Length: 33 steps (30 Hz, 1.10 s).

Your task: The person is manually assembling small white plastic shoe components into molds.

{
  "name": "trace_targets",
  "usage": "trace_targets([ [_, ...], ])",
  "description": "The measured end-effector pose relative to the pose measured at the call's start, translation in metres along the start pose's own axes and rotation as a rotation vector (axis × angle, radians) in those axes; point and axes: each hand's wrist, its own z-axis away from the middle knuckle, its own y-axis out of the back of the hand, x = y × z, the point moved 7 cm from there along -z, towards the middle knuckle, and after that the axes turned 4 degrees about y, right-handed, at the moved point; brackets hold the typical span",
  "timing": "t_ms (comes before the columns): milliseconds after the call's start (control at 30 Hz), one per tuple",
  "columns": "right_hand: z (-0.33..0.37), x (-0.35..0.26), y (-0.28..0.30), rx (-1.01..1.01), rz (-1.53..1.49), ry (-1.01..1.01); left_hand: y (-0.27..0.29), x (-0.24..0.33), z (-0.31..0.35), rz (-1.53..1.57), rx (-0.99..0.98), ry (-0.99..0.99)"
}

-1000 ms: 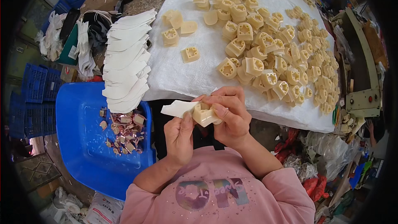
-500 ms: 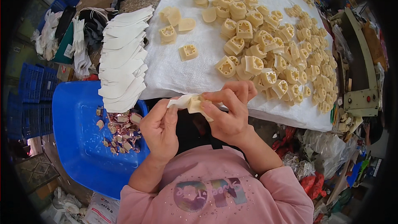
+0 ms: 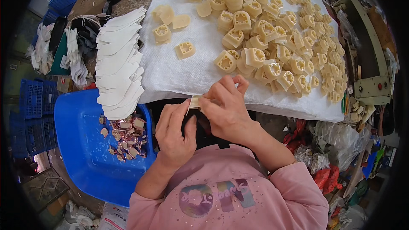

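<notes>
A small cream D-shaped plastic block (image 3: pixel 195 101), which looks like a shoe heel, is held between my two hands at the table's front edge. My left hand (image 3: pixel 174 131) pinches its left side, fingers closed. On the other side, the bent fingers of my right hand (image 3: pixel 226 108) grip the same block. A white strip seen on it earlier is now mostly hidden by my fingers. To the left, a fanned stack of white curved strips (image 3: pixel 119 66) hangs over the table edge. Beyond my hands lies a single cream block (image 3: pixel 185 50).
A large pile of cream blocks (image 3: pixel 264 30) covers the right of the white cloth (image 3: pixel 170 79). At the lower left, a blue tub (image 3: pixel 81 145) holds shiny pinkish pieces (image 3: pixel 128 138). Plastic bags (image 3: pixel 341 138) and a metal machine (image 3: pixel 372 81) stand at the right.
Both hands have turned the block, and my left fingers have rolled over the white strip, covering it. The view has shifted slightly.
</notes>
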Motion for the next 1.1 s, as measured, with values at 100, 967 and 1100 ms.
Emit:
trace_targets([
  [100, 0.001, 0.009, -0.002, -0.013, -0.117, -0.058, 0.002, -0.016, 0.006, 0.203, -0.024, 0.209],
  [967, 0.005, 0.006, 0.006, -0.061, -0.485, -0.043, 0.007, 0.004, -0.006, 0.202, 0.06, -0.166],
  [1100, -0.001, -0.003, 0.007, -0.015, -0.328, 0.015, 0.02, -0.007, -0.003, 0.097, 0.149, -0.236],
])
